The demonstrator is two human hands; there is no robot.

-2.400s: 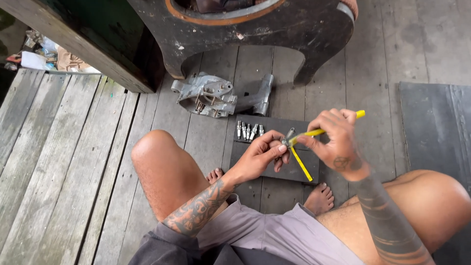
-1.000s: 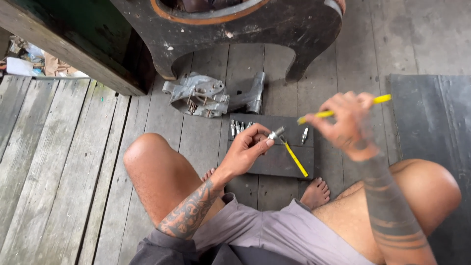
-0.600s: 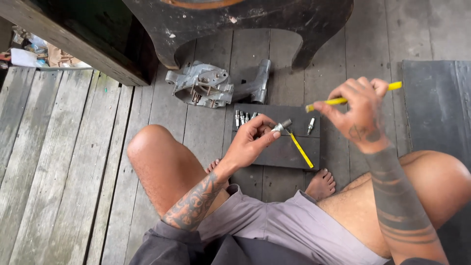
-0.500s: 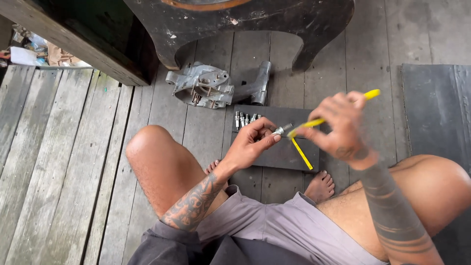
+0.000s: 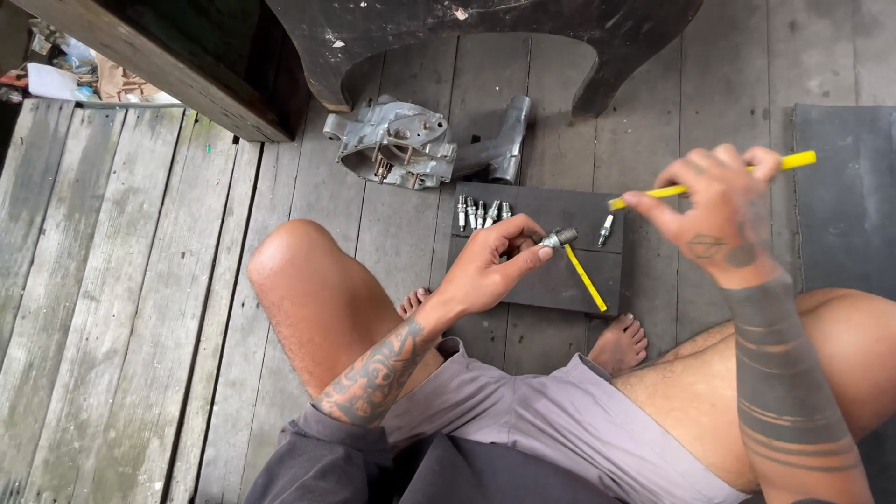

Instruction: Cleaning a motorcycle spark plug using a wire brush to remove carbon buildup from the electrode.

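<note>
My left hand [image 5: 490, 264] pinches a small metal spark plug [image 5: 558, 239] by its body, held over a dark mat [image 5: 551, 207]. Raised to the right of it, my right hand [image 5: 711, 208] grips a thin yellow stick [image 5: 791, 162] pointing up to the right. A second yellow stick [image 5: 586, 278] lies on the mat just below the plug. Several more spark plugs [image 5: 481, 211] lie in a row at the mat's far left, and a single one [image 5: 605, 229] lies near its right side.
A grey metal engine casing [image 5: 403, 147] lies on the wooden deck beyond the mat. A dark curved stand [image 5: 485, 28] and a dark beam [image 5: 159, 61] rise behind it. Another dark mat [image 5: 845, 205] sits at the right. My bare knees and feet flank the mat.
My right hand drew the yellow stick away from the plug, up and to the right, came back near it, then lifted away again. My left hand stayed over the mat holding the plug.
</note>
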